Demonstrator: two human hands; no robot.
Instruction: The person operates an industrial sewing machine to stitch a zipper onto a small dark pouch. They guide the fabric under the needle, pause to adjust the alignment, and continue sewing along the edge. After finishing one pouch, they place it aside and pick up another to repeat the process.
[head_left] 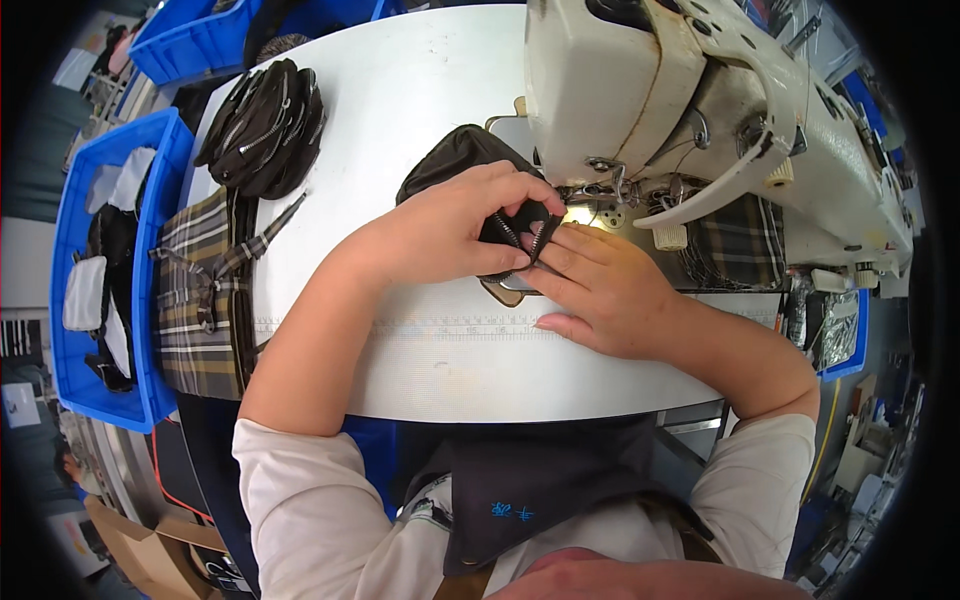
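A dark zippered fabric pouch [455,152] lies on the table right beside the needle area of a white sewing machine [610,90]. My left hand [445,225] is curled over the pouch, thumb and fingers closed on its edge by the parted zipper [507,228]. From the other side my right hand [610,295] reaches in, its fingertips at the zipper opening and pressed against the cloth. Part of the pouch is hidden under both hands. The machine's presser foot [603,195] is just beyond my fingers, with a light shining on the plate.
A stack of dark zippered pouches [265,130] sits at the back left. Plaid cloth [200,300] hangs over the left edge, beside a blue bin [160,370] of black and white pieces. More plaid fabric [740,240] lies under the machine arm. A ruler strip [440,327] runs along the tabletop.
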